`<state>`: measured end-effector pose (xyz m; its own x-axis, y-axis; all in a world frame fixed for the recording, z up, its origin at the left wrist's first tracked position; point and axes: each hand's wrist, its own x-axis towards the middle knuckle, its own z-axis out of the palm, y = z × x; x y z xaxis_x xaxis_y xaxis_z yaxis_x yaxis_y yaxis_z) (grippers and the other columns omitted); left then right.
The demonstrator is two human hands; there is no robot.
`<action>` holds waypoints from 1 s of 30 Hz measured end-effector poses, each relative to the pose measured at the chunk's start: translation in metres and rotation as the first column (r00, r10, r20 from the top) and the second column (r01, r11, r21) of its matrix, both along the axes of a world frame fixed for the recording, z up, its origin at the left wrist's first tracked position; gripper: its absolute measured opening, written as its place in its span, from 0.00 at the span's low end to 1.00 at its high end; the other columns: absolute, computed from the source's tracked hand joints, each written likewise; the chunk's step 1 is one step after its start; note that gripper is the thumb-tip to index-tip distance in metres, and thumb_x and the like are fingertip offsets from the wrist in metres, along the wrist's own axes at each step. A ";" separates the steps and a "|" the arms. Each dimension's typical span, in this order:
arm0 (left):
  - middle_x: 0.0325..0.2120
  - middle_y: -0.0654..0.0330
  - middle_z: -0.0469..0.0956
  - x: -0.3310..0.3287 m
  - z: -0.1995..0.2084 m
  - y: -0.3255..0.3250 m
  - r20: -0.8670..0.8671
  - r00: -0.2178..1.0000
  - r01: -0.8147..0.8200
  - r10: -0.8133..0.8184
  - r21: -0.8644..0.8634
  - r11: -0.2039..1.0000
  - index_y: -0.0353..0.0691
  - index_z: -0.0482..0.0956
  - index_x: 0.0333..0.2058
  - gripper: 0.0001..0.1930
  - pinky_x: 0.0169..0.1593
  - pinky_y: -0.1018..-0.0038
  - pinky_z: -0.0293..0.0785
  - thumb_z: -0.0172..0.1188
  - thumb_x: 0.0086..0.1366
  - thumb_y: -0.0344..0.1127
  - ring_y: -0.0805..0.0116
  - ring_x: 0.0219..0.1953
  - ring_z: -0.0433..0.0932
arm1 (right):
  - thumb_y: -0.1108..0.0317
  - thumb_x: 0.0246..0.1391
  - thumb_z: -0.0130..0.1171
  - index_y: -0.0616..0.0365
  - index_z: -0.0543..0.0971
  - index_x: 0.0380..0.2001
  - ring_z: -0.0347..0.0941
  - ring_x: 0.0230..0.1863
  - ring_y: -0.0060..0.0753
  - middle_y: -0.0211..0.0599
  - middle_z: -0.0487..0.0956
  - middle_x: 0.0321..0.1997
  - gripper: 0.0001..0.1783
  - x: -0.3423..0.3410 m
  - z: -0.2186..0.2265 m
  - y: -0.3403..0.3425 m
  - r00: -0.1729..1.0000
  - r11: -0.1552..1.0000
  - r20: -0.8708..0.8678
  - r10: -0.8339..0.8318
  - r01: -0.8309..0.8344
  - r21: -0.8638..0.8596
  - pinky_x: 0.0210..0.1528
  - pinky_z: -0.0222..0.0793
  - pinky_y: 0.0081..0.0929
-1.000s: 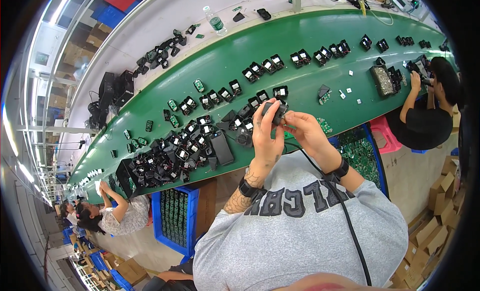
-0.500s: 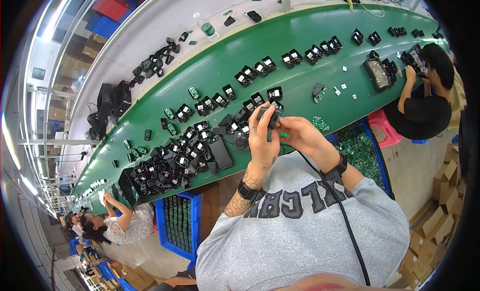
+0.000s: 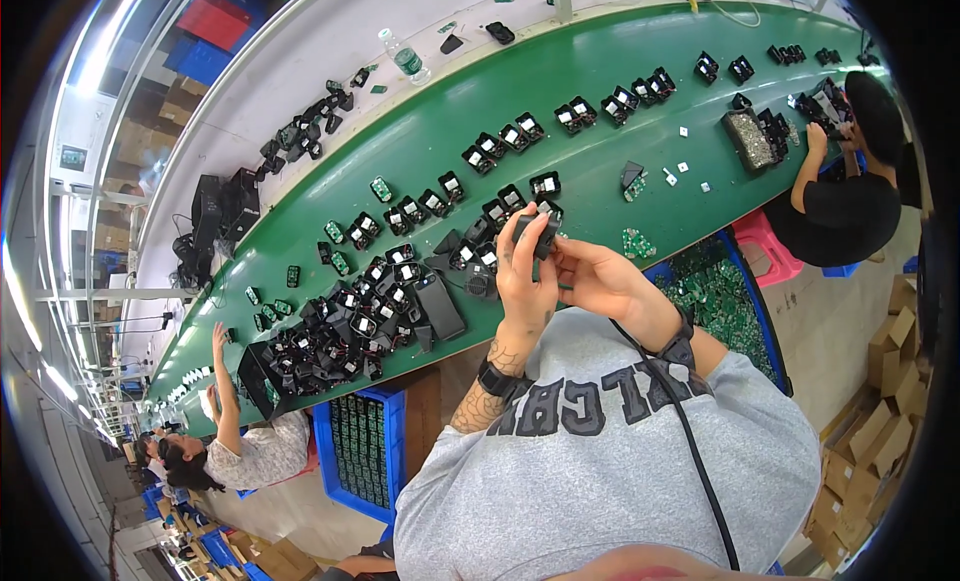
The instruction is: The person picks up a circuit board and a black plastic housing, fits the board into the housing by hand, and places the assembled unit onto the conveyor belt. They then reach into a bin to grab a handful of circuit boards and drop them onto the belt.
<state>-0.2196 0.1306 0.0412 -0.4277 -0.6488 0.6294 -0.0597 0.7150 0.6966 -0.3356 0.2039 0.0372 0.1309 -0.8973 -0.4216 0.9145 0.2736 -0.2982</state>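
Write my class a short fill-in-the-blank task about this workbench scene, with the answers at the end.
1. The left hand holds a small housing whose colour is ____.
2. The big heap of parts lies to the ____ of the right hand.
3. The tabletop is coloured ____.
4. The stool near the co-worker at the right is coloured ____.

Missing words: black; left; green; pink.

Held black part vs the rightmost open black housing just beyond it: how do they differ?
Support: the held part is gripped in the left hand; the open housing rests on the green bench.
Facing: the held part shows a mostly plain dark surface, the open housing its inside with a white piece.
Shared: both are black.
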 end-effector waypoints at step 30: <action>0.55 0.50 0.69 -0.007 -0.002 0.013 -0.151 0.986 0.105 -0.064 0.281 0.954 0.33 0.61 0.60 0.31 0.58 0.69 0.69 0.49 0.57 0.12 0.61 0.57 0.70 | 0.63 0.63 0.54 0.58 0.73 0.42 0.74 0.47 0.25 0.31 0.77 0.44 0.10 0.017 -0.009 -0.004 0.965 0.969 -0.133 -0.226 0.209 -0.131 0.50 0.72 0.26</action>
